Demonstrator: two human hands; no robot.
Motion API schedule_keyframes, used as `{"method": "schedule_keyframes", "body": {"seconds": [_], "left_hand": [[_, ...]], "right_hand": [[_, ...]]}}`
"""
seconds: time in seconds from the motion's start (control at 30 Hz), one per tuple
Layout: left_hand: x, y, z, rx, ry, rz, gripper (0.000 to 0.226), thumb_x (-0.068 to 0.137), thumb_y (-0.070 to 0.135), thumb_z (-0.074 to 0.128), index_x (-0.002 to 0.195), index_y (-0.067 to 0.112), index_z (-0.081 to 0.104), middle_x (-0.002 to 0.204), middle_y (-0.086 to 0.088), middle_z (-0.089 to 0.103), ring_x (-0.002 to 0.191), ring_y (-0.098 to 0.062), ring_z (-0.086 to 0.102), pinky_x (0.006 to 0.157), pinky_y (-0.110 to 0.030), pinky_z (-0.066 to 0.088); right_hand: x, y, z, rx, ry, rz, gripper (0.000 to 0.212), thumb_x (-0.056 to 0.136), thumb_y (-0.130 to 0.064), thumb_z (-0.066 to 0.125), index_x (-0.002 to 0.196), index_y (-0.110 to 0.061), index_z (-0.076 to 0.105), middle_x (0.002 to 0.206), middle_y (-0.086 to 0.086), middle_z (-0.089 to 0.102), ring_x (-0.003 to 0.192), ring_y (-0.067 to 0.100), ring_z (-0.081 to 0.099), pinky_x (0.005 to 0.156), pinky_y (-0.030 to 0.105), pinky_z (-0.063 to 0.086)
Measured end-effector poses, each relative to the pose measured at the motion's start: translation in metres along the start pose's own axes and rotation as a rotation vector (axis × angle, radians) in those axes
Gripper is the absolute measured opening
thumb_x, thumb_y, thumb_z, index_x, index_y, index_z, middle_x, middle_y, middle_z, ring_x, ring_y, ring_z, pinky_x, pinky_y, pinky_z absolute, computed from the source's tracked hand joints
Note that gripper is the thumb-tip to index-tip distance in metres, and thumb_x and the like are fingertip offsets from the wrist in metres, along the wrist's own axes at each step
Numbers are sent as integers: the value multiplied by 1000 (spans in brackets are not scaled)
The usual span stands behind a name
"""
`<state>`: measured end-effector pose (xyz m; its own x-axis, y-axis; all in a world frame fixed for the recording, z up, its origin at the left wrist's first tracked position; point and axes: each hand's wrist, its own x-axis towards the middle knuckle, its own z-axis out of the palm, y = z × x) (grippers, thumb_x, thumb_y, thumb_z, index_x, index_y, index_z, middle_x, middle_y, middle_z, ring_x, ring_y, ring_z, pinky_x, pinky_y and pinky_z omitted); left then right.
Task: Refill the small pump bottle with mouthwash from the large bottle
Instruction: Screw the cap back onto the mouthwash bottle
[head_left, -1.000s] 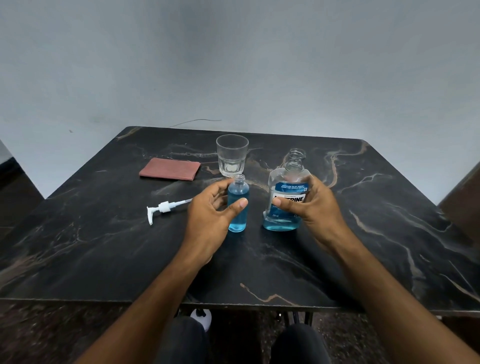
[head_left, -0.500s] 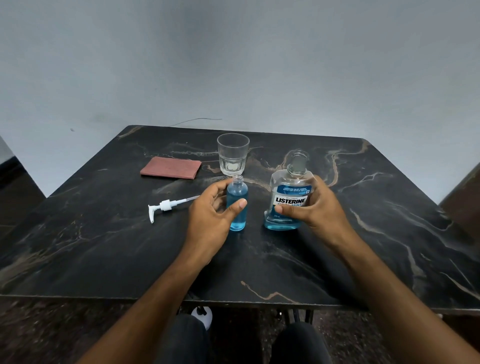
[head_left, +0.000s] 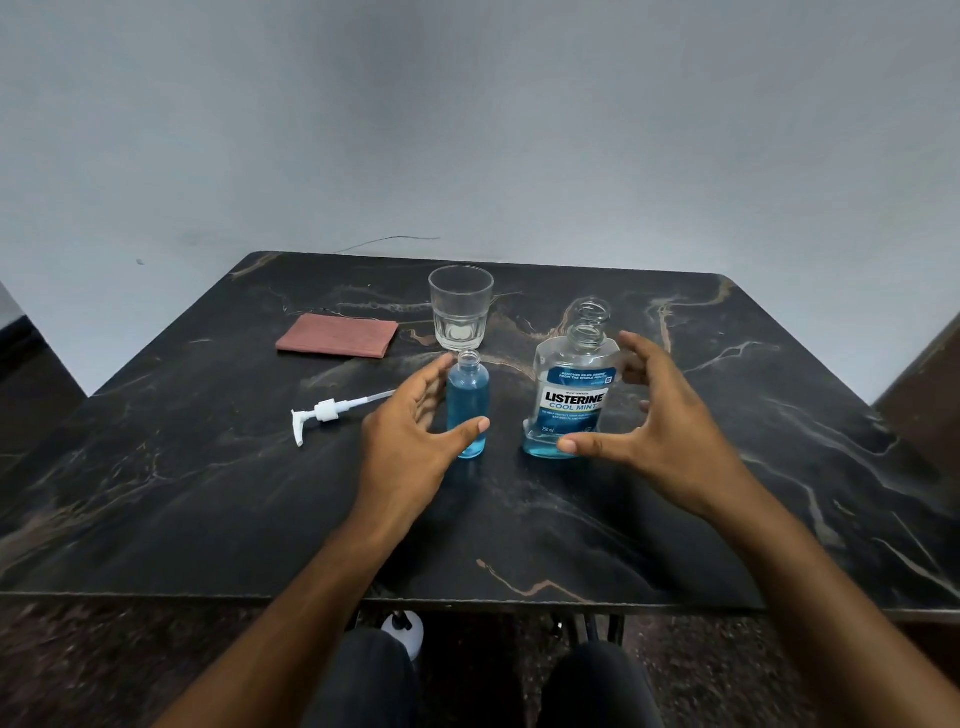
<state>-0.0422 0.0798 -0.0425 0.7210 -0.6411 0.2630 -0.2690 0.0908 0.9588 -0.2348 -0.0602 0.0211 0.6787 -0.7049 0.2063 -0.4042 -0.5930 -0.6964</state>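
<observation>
Nearest to the camera were the person's two dark-clad knees (head_left: 467, 680) under the front edge of the dark marbled table (head_left: 519, 545), and both bare forearms reached forward over that edge. I take the small bottle (head_left: 467, 402) as the landmark; it stood upright near the middle of the table, without cap, and it was filled with blue liquid almost to its shoulder. The left hand (head_left: 410, 441) was just on the left of the small bottle, with fingers spread and relaxed; its thumb tip lay in front of the lower part of the bottle and its fingers reached behind the neck, but I cannot tell if any of them really touched the glass. On the right of the small bottle, a little apart, stood the large mouthwash bottle (head_left: 574, 395), also upright and open, with only a low layer of blue liquid at its bottom. The right hand (head_left: 660, 431) was around this large bottle in a wide curve, thumb in front of its base and fingers beside its shoulder, and it did not hold the bottle. On the left of the small bottle, the white pump head (head_left: 324, 413) lay on its side on the table. Behind the small bottle stood a clear drinking glass (head_left: 461, 309), and further behind on the left lay a folded reddish cloth (head_left: 337, 336).
</observation>
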Motion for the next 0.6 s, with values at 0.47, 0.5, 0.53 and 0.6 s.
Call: {"method": "schedule_keyframes", "body": {"seconds": [0.47,0.5,0.53,0.6], "left_hand": [[-35,54,2,162,106,438,45,84,29,78,126,19,66,120,6,68,109,-15,69,94,-30,57],[-35,60,7,158,70,439,47,84,28,78,129,20,65,122,5,68,112,-15,68,95,-30,56],[-35,66,14,150,33,427,49,84,29,78,131,21,64,126,5,68,114,-13,67,97,-29,56],[-32,75,26,157,-30,381,55,84,33,78,136,31,60,134,13,63,120,-6,64,101,-27,53]], "right_hand": [[7,30,-26,-438,-69,282,59,71,-35,86,121,-9,68,116,11,69,105,26,64,85,30,47],[8,32,-23,-438,-84,296,51,69,-35,87,111,-9,72,108,11,72,98,25,66,82,32,50],[9,33,-21,-432,-93,306,43,68,-34,86,101,-8,74,99,11,73,90,24,67,78,33,52],[10,34,-17,-412,-91,317,34,68,-31,86,89,-7,74,87,11,74,80,23,67,70,33,53]]}}
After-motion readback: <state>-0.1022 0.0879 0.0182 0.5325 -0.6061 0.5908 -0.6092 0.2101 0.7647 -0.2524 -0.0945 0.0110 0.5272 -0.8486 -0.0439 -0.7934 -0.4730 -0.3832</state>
